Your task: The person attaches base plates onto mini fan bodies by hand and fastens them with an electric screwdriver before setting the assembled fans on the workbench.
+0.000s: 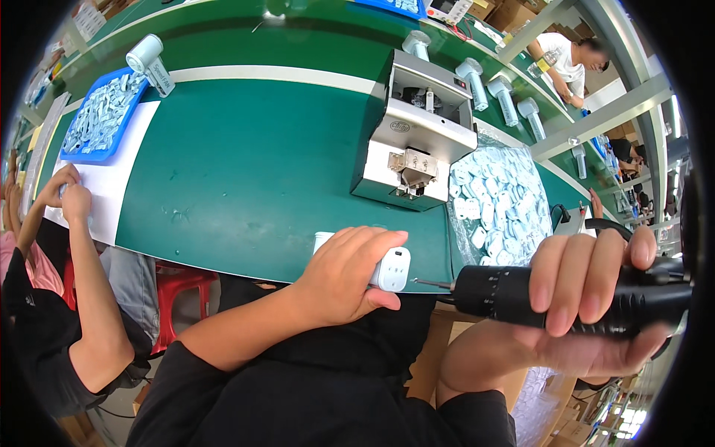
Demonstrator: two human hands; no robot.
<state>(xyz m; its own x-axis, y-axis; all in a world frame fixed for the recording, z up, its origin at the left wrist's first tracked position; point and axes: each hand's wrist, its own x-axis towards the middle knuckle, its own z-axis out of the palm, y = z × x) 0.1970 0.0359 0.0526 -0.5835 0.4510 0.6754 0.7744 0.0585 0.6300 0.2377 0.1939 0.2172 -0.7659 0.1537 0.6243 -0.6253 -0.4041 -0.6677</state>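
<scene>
Left hand (346,270) clamped around the pale casing (392,270), fingers over it, at the table's (246,194) near edge; right hand (570,279) wrapped about the screwdriver (491,294), its bit (436,284) pointing toward the casing's end, just beside it.

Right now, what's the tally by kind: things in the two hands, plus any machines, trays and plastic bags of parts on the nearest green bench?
black screwdriver, in the right hand: 1
pale-blue part, in the left hand: 1
metal-cased machine: 1
blue tray: 1
clear plastic bag: 1
Total: 5
</scene>
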